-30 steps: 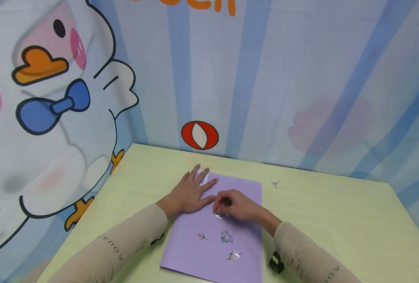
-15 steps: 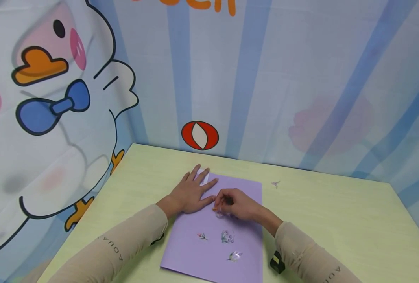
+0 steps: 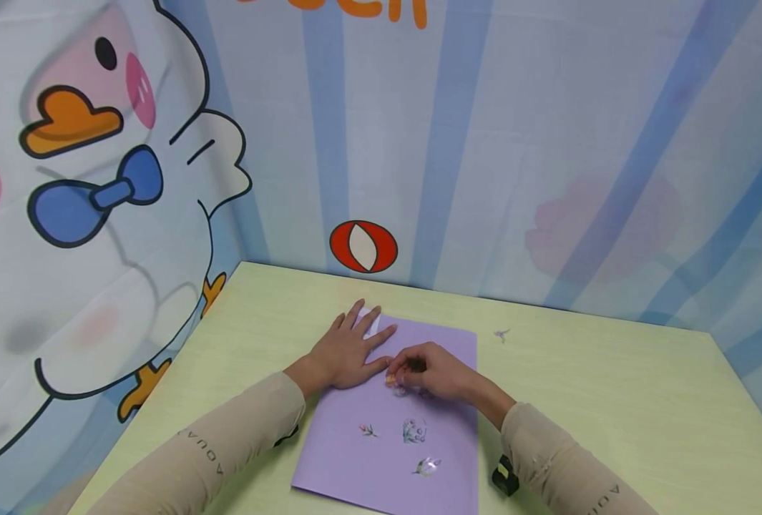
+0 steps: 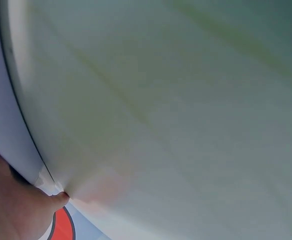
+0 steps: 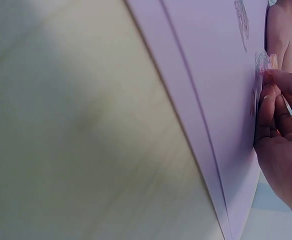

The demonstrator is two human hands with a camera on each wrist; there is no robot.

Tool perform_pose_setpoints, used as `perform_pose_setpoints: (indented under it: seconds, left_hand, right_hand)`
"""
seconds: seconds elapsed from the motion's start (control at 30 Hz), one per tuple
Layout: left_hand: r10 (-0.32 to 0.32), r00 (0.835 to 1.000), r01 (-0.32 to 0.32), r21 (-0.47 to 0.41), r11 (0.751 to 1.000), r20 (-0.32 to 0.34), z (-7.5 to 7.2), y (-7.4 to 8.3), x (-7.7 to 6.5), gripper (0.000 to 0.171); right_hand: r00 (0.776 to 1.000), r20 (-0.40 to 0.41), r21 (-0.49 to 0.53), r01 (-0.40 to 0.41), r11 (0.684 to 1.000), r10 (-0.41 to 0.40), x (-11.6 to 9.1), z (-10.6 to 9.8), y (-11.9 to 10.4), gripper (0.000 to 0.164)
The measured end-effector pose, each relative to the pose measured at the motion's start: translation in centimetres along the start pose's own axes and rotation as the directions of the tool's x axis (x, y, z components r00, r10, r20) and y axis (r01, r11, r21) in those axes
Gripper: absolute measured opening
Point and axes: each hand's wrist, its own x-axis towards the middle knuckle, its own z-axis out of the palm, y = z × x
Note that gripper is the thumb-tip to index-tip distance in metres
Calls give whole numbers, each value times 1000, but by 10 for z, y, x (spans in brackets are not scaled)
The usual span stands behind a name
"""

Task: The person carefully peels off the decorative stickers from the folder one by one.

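Observation:
A purple folder [image 3: 348, 465] lies on the table. My left hand [image 3: 351, 350] rests flat on its upper left part, fingers spread. The thumb of my right hand [image 3: 435, 370] and its fingertips pinch a clear sticker [image 5: 263, 62] with pink and orange print, close over the folder's surface. In the head view, the fingers hide much of that sticker. Lower on the folder are a small red flower sticker [image 3: 368, 430], a roundish sticker with green leaves [image 3: 414, 430] and a shiny leaf-sprig sticker [image 3: 427, 466].
A small purple cut-out piece [image 3: 501, 335] lies on the pale yellow table [image 3: 612, 400], right of the folder's top. A black device [image 3: 504, 476] sits under the right wrist. Behind the table hangs a printed cloth backdrop [image 3: 381, 143].
My right fingertips have shifted up slightly with the sticker, and more of its orange print shows. The left hand and the folder stay in place.

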Motion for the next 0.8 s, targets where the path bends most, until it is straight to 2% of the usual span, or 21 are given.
perform_pose_setpoints:
  seconds: [0.27, 0.5, 0.63, 0.8]
  left_hand:
    - [2, 1000, -2, 13, 1000, -7, 2, 0, 0, 72]
    - [6, 1000, -6, -4, 1000, -26, 4, -2, 3, 73]
    - [-7, 1000, 8, 2, 1000, -11, 3, -2, 3, 73]
    - [-12, 1000, 12, -13, 1000, 4, 5, -2, 2, 73]
  right_hand:
    - [1000, 21, 17, 9, 1000, -9, 1, 1, 1, 13]
    - [999, -48, 38, 22, 999, -20, -1, -2, 4, 12]
    - [997, -80, 83, 27, 996, -20, 0, -2, 3, 12]
    - [997, -71, 166, 13, 986, -2, -1, -2, -1, 9]
